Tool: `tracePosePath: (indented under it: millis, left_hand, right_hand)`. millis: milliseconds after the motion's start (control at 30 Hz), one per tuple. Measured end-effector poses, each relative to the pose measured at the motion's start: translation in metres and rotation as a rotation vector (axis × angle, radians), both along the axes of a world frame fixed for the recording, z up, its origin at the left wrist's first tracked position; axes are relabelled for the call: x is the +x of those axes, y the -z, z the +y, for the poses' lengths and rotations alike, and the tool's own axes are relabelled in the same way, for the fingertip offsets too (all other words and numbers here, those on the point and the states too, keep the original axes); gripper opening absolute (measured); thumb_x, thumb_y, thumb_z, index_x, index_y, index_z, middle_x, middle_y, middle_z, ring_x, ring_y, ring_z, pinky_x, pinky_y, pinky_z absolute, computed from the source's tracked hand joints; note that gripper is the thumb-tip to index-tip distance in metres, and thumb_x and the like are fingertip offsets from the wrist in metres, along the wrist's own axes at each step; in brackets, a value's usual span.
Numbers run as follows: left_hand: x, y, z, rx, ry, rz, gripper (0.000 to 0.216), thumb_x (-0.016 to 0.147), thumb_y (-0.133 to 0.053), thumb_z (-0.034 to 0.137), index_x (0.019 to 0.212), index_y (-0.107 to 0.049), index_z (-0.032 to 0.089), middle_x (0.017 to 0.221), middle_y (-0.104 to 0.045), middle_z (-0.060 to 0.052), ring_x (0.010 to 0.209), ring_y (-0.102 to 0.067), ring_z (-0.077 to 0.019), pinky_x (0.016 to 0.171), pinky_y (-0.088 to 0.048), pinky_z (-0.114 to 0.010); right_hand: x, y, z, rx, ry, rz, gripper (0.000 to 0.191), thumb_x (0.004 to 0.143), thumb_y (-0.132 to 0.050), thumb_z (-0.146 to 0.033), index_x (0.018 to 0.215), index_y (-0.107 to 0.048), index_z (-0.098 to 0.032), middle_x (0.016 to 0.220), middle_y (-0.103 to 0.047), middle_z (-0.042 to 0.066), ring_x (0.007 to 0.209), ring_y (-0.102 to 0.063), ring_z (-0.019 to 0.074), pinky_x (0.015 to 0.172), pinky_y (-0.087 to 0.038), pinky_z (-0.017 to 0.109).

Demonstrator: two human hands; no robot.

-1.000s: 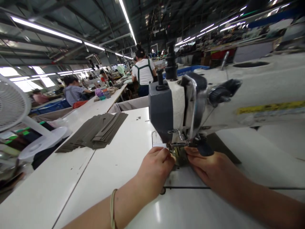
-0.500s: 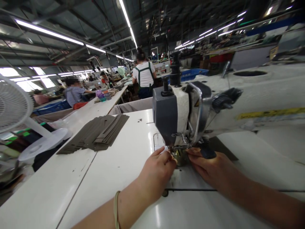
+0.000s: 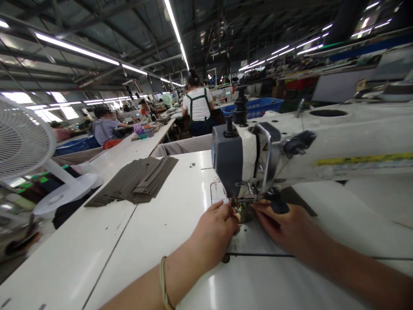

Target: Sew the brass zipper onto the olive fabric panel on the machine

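At the needle area of a white and grey sewing machine [image 3: 227, 153], both hands are close together, one on each side of the presser foot. My left hand [image 3: 214, 230] is closed, its thumb and fingertips pressed together just left of the foot. On the other side, my right hand [image 3: 288, 224] has its fingers pressed together, with the tips partly behind a dark lever [image 3: 279, 206]. Whatever either hand pinches is too small and hidden to name. A flat dark grey-brown piece [image 3: 298, 200] lies on the table behind my right hand, under the machine arm.
Overlapping grey-brown flat pieces [image 3: 129, 178] lie on the white table [image 3: 155, 241] to the left. A white fan [image 3: 64, 189] stands at the far left. Ahead are a blue crate [image 3: 263, 107] and a person in a white shirt [image 3: 198, 107]; another person in stripes [image 3: 105, 129] sits further left.
The view has shifted slightly, so the scene sits a little further right on the left side. Both hands stay at the needle area with almost no visible movement.
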State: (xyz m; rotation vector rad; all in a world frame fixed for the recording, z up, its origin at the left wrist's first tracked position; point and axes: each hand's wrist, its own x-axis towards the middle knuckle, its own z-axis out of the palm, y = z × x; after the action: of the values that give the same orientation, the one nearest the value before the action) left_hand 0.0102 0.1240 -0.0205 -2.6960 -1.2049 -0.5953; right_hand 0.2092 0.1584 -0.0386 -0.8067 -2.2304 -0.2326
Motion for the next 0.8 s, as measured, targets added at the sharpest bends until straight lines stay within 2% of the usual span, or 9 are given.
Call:
tracePosePath:
  millis: [100,200,433,800]
  left_hand:
    - [0.002,0.004,-0.001,0.014,-0.012,-0.041,0.017,0.088,-0.044,0.015,0.089,-0.061,0.013,0.085,-0.060,-0.008,0.086,-0.057,-0.0183,0.096,-0.043,-0.035]
    - [0.003,0.007,-0.001,0.015,-0.023,-0.075,0.017,0.089,-0.045,0.015,0.085,-0.061,0.013,0.081,-0.059,-0.007,0.080,-0.057,-0.0175,0.089,-0.047,-0.032]
    - [0.000,0.011,0.004,0.008,-0.028,-0.117,0.012,0.087,-0.051,0.015,0.088,-0.063,0.014,0.083,-0.059,-0.007,0.083,-0.056,-0.0182,0.079,-0.050,-0.030]
    - [-0.004,0.006,0.007,-0.035,-0.015,-0.032,0.011,0.085,-0.052,0.012,0.088,-0.063,0.015,0.085,-0.060,-0.006,0.084,-0.056,-0.0178,0.083,-0.049,-0.030]
  right_hand:
    - [-0.003,-0.004,-0.006,0.087,-0.059,-0.005,0.023,0.090,-0.042,-0.018,0.092,-0.064,-0.013,0.087,-0.070,0.010,0.075,-0.066,0.0192,0.066,-0.054,0.030]
    - [-0.007,-0.006,-0.008,0.092,-0.132,-0.067,0.032,0.093,-0.031,-0.015,0.094,-0.064,-0.011,0.093,-0.069,0.010,0.081,-0.066,0.0169,0.072,-0.055,0.027]
    - [-0.010,-0.009,-0.005,0.035,-0.097,-0.117,0.038,0.094,-0.027,-0.015,0.090,-0.064,-0.013,0.090,-0.070,0.008,0.078,-0.067,0.0176,0.062,-0.056,0.027]
    - [-0.009,-0.008,-0.004,0.039,-0.086,-0.138,0.037,0.095,-0.028,-0.019,0.091,-0.065,-0.016,0.092,-0.070,0.008,0.078,-0.067,0.0170,0.061,-0.054,0.026]
